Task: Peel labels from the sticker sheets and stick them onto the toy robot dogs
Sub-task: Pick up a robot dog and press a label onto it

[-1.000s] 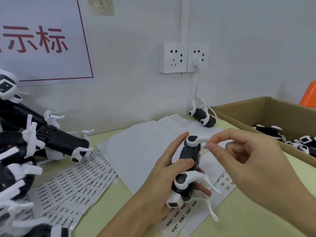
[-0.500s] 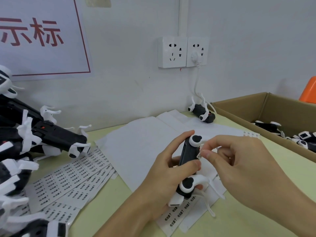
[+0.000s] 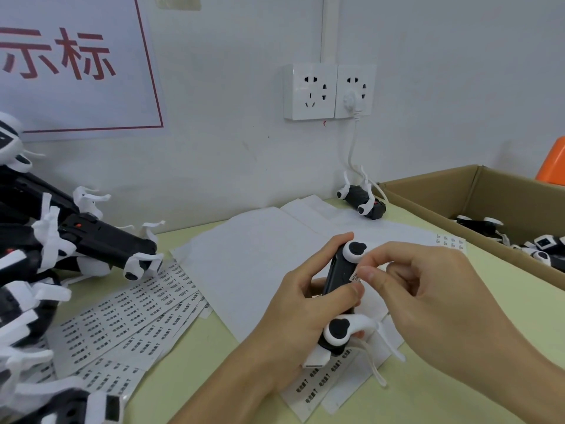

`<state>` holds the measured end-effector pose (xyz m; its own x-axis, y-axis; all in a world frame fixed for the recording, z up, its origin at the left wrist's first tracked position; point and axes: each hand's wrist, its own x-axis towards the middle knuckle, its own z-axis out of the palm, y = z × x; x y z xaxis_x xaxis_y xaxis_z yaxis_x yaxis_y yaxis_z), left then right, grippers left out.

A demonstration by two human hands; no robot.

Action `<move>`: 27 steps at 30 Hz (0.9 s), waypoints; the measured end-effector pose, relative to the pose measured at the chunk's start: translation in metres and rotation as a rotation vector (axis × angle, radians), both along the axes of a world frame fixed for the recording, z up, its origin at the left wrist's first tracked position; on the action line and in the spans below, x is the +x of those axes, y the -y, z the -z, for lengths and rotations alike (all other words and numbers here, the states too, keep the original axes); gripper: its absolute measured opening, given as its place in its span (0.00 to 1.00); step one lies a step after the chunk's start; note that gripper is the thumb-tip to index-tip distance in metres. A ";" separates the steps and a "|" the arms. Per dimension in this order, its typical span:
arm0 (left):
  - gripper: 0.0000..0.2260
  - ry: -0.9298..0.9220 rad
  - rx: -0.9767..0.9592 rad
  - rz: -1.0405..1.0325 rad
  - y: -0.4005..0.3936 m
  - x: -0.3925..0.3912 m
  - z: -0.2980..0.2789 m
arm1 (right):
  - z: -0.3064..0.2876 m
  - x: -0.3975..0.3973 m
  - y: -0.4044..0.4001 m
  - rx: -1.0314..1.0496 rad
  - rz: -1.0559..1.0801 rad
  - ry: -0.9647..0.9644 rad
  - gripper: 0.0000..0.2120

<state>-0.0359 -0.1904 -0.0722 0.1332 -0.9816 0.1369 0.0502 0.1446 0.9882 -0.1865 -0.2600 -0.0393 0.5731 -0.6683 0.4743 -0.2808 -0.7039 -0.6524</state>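
Gripping the toy robot dog point(image 3: 339, 289) around its black body, your left hand point(image 3: 305, 319) has fingers behind it and the thumb curled across its front, so the dog stands with its long axis running away from you, head end down near your wrist and a white hip joint at the far end. Your right hand point(image 3: 434, 304) is the one doing the work: thumb and forefinger are pinched on a small label point(image 3: 355, 277) right at the dog's right flank, just beyond your left thumb tip. From here I judge the label is touching or nearly touching the body, though how much of it is stuck down I cannot tell. The next move turns on that one relation: the label sits to the right of the body, at about mid-length, so press leftward across the short axis while your left hand braces from behind. Under both hands lies a strip of the sticker sheets point(image 3: 324, 381); more sheets point(image 3: 128, 319) fan out to the left of your left hand. Farther left is a pile of dogs point(image 3: 101, 240), beyond your right hand a cardboard box point(image 3: 458, 197) holding others, and one dog point(image 3: 362, 201) lies by the wall.
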 end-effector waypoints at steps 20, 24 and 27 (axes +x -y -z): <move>0.19 0.001 -0.007 0.004 0.000 0.000 0.000 | 0.005 0.001 0.003 -0.108 0.019 0.014 0.10; 0.20 0.015 -0.008 -0.002 0.000 0.000 0.001 | 0.006 0.001 0.004 -0.117 0.019 0.014 0.10; 0.20 0.024 -0.005 -0.015 0.000 0.000 0.002 | 0.007 0.001 0.004 -0.128 0.016 0.021 0.09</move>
